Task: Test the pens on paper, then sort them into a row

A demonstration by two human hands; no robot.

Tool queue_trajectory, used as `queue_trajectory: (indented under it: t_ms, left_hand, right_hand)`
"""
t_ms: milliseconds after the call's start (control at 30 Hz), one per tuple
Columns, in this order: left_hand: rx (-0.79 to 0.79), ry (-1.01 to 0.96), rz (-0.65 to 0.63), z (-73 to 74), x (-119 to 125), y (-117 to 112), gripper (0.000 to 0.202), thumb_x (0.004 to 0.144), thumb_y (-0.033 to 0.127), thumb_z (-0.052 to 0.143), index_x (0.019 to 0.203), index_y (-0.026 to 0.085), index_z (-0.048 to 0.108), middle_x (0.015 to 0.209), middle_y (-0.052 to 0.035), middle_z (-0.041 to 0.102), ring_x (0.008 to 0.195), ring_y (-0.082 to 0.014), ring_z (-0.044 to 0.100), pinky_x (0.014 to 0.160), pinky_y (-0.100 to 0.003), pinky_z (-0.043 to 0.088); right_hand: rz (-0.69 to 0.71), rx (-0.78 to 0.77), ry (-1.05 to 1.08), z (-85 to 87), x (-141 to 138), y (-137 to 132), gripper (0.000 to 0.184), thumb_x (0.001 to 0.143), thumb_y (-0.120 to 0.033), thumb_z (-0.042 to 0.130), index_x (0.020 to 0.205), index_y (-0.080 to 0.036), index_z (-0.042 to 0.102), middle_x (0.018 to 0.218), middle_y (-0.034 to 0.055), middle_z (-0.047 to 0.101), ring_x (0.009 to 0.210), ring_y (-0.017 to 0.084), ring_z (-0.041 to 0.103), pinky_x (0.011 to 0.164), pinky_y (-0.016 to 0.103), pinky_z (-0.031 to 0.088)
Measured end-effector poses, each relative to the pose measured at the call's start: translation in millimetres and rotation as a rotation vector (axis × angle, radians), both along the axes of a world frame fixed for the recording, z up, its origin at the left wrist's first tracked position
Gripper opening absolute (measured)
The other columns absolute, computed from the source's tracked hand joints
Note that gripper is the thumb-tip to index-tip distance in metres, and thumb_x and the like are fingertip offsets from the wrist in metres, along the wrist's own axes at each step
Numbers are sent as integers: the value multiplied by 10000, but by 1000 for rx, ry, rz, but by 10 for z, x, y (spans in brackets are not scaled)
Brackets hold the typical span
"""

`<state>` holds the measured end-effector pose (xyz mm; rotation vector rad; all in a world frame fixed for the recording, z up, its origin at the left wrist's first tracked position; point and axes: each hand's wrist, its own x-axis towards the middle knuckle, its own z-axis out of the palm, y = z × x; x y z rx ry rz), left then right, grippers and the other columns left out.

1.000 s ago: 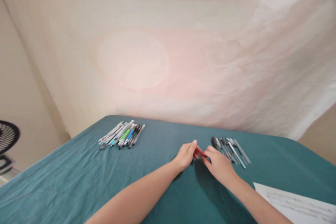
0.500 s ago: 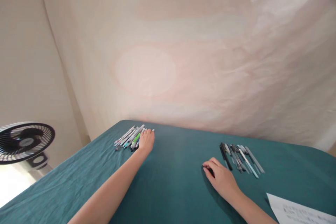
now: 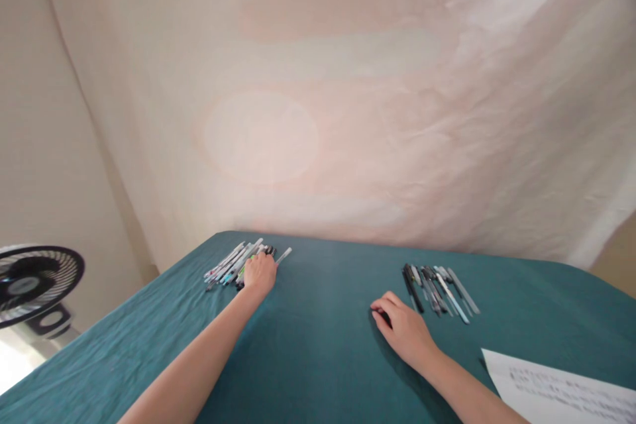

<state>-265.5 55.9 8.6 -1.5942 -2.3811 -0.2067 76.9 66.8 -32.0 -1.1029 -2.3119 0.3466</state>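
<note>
At the far left of the table, my left hand (image 3: 260, 273) rests over the right side of a pile of pens (image 3: 228, 265). Its fingers bend down among them, and the fingertips are hidden. One pale pen (image 3: 283, 256) sticks out just right of this hand, but whether the fingers touch it I cannot tell. My right hand (image 3: 403, 329) lies on the cloth in front of a second group of pens (image 3: 437, 291), apart from them. Its fingers and thumb curl toward each other around a dark gap, and anything between them is hidden.
A sheet of paper with writing (image 3: 551, 384) lies at the front right. Dark green cloth (image 3: 318, 344) covers the table. Left of the table stands a black fan (image 3: 34, 285). Behind the far edge hangs a pale sheet (image 3: 348, 146).
The view has turned slightly right. My left hand has shifted a little left over the pile, and the pale pen now shows farther right of it. My right hand keeps its pose.
</note>
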Motion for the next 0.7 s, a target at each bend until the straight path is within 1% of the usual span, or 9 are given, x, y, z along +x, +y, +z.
queue_trajectory:
  t_ms: [100,200,267,333,367,433,533,633,700]
  left_hand:
    - [-9,-80,-73,16,240,-5,306,836,344,381,843,112,581,900,-143,591,882,-236,561,750,-331,381]
    - [-35,-236,-245,13,670,-6,318,854,379,329,812,160,556,806,-58,617,766,-148,581,661,-240,399]
    - [-86,-662,-454,3,1011,-11,347,847,418,313,780,153,527,718,-41,612,659,-133,573,607,-238,407]
    - [-157,-1015,-537,-11,1331,-15,364,811,476,342,768,150,498,693,-31,597,596,-123,557,544,-233,408]
    - [-195,-1132,-547,-20,1468,-15,362,788,492,371,769,150,487,672,-23,586,569,-120,545,506,-229,399]
    - [-243,-1262,-580,-35,1681,-10,333,758,474,425,787,146,479,644,-10,569,534,-111,527,465,-217,379]
    - [-309,-1350,-646,-50,1863,14,299,747,425,464,826,138,488,635,-9,566,514,-97,513,456,-207,363]
    - [-355,-1485,-677,-54,1959,49,323,736,431,492,854,131,513,669,-18,573,515,-77,495,460,-192,344]
    - [-359,-1614,-651,-59,2012,74,363,732,463,497,862,124,529,669,-14,559,488,-55,454,438,-175,308]
  right_hand:
    - [-4,-15,26,21,2,-1,206,805,-249,403,861,-236,601,862,5,575,742,127,576,672,227,411]
    - [-1,-68,129,42,0,13,225,816,-314,408,830,-228,616,826,13,584,727,139,568,672,241,408]
    - [-5,-161,296,46,0,41,292,834,-381,379,834,-212,616,790,24,590,679,145,556,639,249,411]
    - [-38,-292,538,39,7,83,375,845,-452,333,908,-191,596,781,34,592,575,132,524,552,246,404]
    - [-61,-352,657,32,13,106,409,844,-480,319,941,-180,580,764,34,589,518,120,494,501,239,388]
    - [-105,-428,834,18,29,151,434,832,-517,327,935,-166,562,652,10,556,432,99,419,422,224,334]
    - [-136,-468,950,9,50,199,385,799,-521,412,825,-164,552,505,-37,451,409,89,365,381,205,270]
    - [-136,-512,995,15,57,214,345,776,-506,463,775,-170,542,493,-52,420,404,79,339,372,199,242]
    - [-103,-520,967,20,54,209,334,774,-492,472,723,-170,544,484,-54,418,408,76,338,385,198,250]
